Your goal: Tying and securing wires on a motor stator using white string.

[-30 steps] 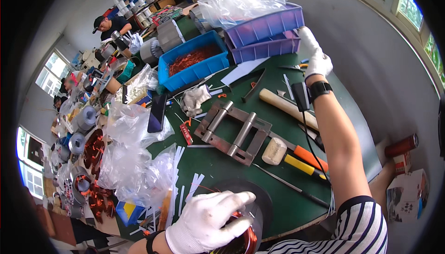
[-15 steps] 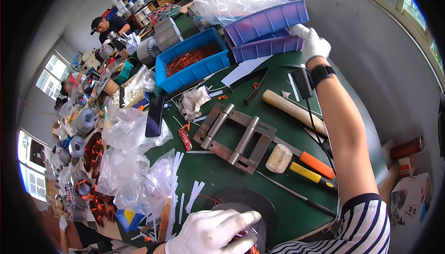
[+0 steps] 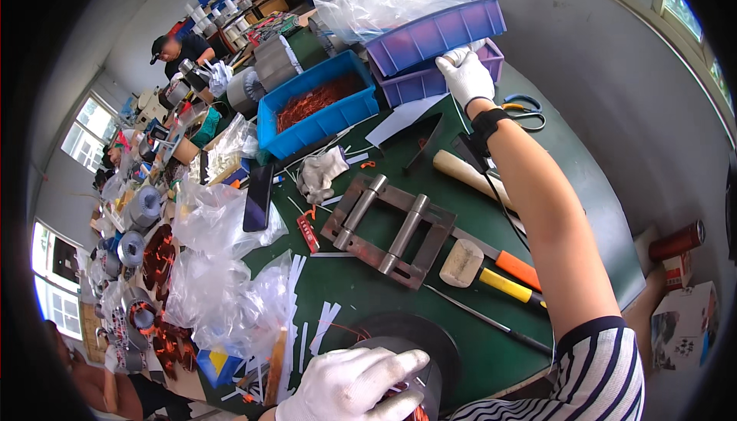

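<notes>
At the lower edge, my left hand (image 3: pixel 357 386) in a white glove is bent over a grey cylindrical part, which looks like a stator (image 3: pixel 434 367). Orange-red copper wire shows beneath its curled fingers. The gloved right hand (image 3: pixel 468 79) reaches to the far side of the table, at the opening of the lower purple bin (image 3: pixel 411 87). Its fingertips dip into the gap beneath the upper purple bin (image 3: pixel 437 33), so what they touch is hidden. Scissors (image 3: pixel 524 112) lie to the right of that wrist.
A metal frame with two rods (image 3: pixel 391 229) lies mid-table, beside a mallet (image 3: pixel 462 262), a screwdriver (image 3: pixel 491 321) and a wooden rod (image 3: pixel 468 175). Left are a blue bin of copper scraps (image 3: pixel 318 106), a phone (image 3: pixel 258 198) and plastic bags (image 3: pixel 223 283). A co-worker (image 3: pixel 180 52) sits far left.
My right hand has moved left from the purple bins' right end to the front of the gap between them. The scissors have come into clearer view. My left hand stays in place.
</notes>
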A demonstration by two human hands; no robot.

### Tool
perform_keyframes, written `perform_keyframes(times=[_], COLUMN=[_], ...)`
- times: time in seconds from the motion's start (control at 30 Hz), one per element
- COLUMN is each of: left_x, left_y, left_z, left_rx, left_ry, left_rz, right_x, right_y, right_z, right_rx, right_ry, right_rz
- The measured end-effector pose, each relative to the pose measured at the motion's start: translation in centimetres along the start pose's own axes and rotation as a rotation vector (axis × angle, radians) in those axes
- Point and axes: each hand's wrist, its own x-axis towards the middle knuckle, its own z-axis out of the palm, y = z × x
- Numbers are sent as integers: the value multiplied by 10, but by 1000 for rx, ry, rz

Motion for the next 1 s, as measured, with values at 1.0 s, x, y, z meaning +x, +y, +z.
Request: perform_keyframes(times=[1.0], left_x=[-136], left_y=[178], left_z=[7], left_rx=[189], left_ry=[448], left_rz=[-41], right_x=[-309], right_y=[-1], right_z=[-427], right_rx=[746], right_ry=[-623], right_rz=[-46])
